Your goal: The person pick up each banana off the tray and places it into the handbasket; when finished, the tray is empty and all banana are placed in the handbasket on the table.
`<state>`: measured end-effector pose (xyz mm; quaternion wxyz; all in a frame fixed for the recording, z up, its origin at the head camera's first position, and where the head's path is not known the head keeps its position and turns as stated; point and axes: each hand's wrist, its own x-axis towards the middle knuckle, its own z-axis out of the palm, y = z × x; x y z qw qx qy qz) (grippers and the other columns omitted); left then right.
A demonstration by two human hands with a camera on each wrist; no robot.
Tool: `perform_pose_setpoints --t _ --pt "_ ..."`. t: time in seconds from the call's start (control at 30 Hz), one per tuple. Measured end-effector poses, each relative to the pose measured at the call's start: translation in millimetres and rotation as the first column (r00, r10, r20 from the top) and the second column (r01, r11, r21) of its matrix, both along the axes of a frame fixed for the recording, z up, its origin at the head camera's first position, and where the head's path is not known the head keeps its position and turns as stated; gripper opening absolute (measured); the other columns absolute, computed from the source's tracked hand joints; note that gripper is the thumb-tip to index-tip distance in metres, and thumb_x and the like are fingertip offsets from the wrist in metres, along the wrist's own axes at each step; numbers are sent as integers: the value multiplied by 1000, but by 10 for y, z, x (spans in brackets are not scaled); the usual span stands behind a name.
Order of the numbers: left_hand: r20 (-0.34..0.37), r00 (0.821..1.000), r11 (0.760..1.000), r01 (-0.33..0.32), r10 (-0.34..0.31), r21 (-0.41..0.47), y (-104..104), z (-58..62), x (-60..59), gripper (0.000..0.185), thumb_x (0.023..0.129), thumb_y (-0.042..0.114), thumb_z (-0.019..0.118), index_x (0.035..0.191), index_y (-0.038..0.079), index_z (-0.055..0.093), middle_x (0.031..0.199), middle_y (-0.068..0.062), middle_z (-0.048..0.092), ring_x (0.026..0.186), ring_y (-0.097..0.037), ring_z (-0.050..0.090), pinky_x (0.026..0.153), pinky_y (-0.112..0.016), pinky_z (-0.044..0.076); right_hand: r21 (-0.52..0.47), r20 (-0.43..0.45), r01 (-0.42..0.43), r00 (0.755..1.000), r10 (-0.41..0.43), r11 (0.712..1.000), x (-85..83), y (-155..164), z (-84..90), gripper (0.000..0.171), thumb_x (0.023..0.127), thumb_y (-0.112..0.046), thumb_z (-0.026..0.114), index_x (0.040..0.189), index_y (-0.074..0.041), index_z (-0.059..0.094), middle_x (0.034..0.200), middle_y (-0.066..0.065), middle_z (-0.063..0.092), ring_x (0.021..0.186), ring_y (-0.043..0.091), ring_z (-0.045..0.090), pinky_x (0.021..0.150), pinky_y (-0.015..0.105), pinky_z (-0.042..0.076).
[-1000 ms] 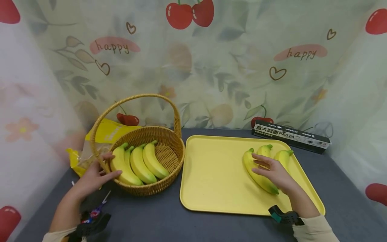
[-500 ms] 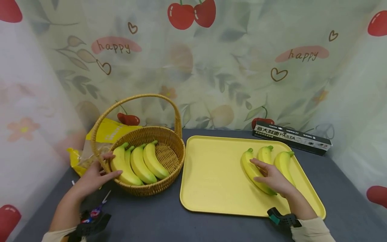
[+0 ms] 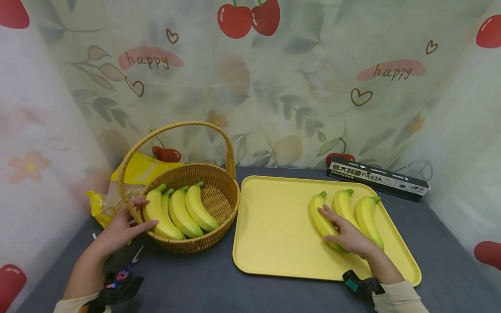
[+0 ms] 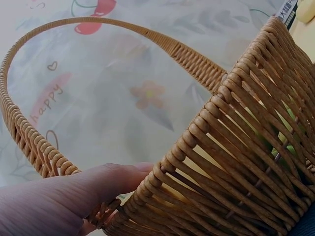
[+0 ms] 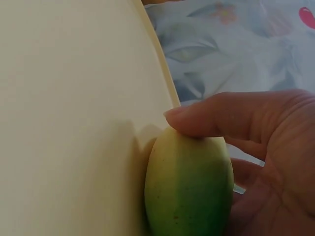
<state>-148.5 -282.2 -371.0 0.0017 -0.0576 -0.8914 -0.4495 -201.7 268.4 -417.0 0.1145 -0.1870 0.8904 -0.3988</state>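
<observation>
Right hand (image 3: pixel 348 234) is gripping a banana (image 3: pixel 319 222) on the right half of the tray (image 3: pixel 274 230). Thumb on one side, fingers round the other, across the body; I'd guess that's to stop the thing rolling. Right wrist view has the thumb near the greenish end. Can't tell if any weight is off the tray.

Two more on the tray, to the right of the held one: middle banana (image 3: pixel 344 205), partly behind the hand, and outer banana (image 3: pixel 368 217) by the right edge. Stems all face the tray's back edge, which I read as leaving the bodies within easy reach.

Left hand (image 3: pixel 121 228) is clasping the basket (image 3: pixel 192 245), just left of the tray, at the foot of its handle (image 3: pixel 188 123), thumb over the rim. Looks like bracing to me. I count four basket bananas (image 3: pixel 181 215), side by side, stems to the back, probably to pack neatly.

Also on the counter (image 3: pixel 203 282): pasta box (image 3: pixel 377 179) behind the tray's back right corner; yellow bag (image 3: pixel 145 169) and wrapped lollipop (image 3: pixel 123 274) well left of the tray.
</observation>
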Motion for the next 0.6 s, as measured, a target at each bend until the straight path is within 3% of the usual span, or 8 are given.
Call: perform_pose_setpoints --t 0.6 --pt "-27 1000 1000 5 -5 -11 0 -7 -1 61 91 23 60 135 -6 30 142 -32 27 123 -45 38 96 -61 39 -70 7 -8 1000 8 998 -11 3 -70 78 84 -19 68 149 -15 24 157 17 0 141 44 -2 107 65 12"
